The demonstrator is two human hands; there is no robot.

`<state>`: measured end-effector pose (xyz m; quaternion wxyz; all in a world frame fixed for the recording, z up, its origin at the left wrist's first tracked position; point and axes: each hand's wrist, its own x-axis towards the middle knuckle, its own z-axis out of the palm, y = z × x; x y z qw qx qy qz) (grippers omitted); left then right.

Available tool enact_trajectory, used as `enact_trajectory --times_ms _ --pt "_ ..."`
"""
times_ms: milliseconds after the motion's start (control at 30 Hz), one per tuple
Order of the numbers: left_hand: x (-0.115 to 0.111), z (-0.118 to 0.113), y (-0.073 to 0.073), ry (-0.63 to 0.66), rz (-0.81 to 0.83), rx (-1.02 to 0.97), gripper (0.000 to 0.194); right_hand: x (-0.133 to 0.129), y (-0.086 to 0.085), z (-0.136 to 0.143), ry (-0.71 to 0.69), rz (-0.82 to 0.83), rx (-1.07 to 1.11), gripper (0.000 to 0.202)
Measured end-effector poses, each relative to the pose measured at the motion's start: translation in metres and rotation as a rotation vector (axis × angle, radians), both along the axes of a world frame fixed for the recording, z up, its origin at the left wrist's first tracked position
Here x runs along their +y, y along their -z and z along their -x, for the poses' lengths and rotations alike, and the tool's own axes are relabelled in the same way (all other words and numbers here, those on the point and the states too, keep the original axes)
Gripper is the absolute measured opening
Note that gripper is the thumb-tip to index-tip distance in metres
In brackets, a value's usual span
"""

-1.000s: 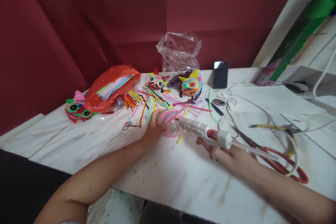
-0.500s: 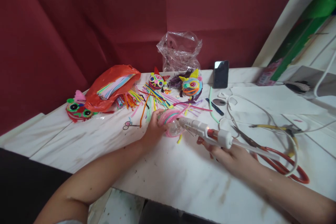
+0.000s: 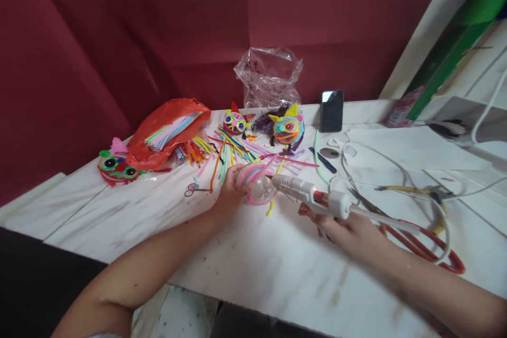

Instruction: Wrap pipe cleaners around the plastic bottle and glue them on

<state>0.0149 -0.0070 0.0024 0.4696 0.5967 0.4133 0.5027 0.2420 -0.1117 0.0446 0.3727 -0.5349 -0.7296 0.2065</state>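
Note:
My left hand (image 3: 232, 190) is closed round the left side of a clear plastic ball (image 3: 262, 190), partly wrapped in pink and pale pipe cleaners. A loose pink pipe-cleaner end stands up from its top. My right hand (image 3: 336, 224) grips a white hot glue gun (image 3: 303, 190) with an orange light on its body and a glue stick out of its back. The gun's nozzle is at the ball's right side; whether it touches is too small to tell. A short yellow pipe cleaner (image 3: 270, 208) hangs below the ball.
Behind lie loose pipe cleaners, a red bag (image 3: 168, 134) of more, and animal-face balls (image 3: 288, 128). Small scissors (image 3: 194, 189) lie left. On the right are large red-handled scissors (image 3: 428, 248), yellow-handled pliers (image 3: 415, 190), white cable and a propped phone (image 3: 331, 111).
A pink pipe-cleaner end now sticks up from the ball, which looks slightly turned. The glue gun stays beside it. The whole view has shifted a little.

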Motion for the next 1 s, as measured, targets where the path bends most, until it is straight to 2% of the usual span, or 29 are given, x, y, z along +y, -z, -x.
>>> enact_trajectory --times_ms 333,467,633,1000 --pt "-0.0004 0.0005 0.0000 0.037 -0.020 0.032 0.056 -0.0005 -0.0035 0.0032 -0.086 -0.029 0.029 0.028" --pt "0.0011 0.0008 0.0022 0.033 -0.042 0.043 0.057 -0.0007 0.0002 0.0029 -0.105 -0.005 0.041 0.025" --pt "0.0051 0.0014 0.0074 0.029 -0.033 0.013 0.057 -0.0012 0.0034 0.0034 -0.085 0.011 0.051 0.024" --pt "0.0026 0.0013 0.0044 0.004 -0.035 0.011 0.057 -0.0019 -0.0035 0.0029 -0.036 -0.006 0.014 0.027"
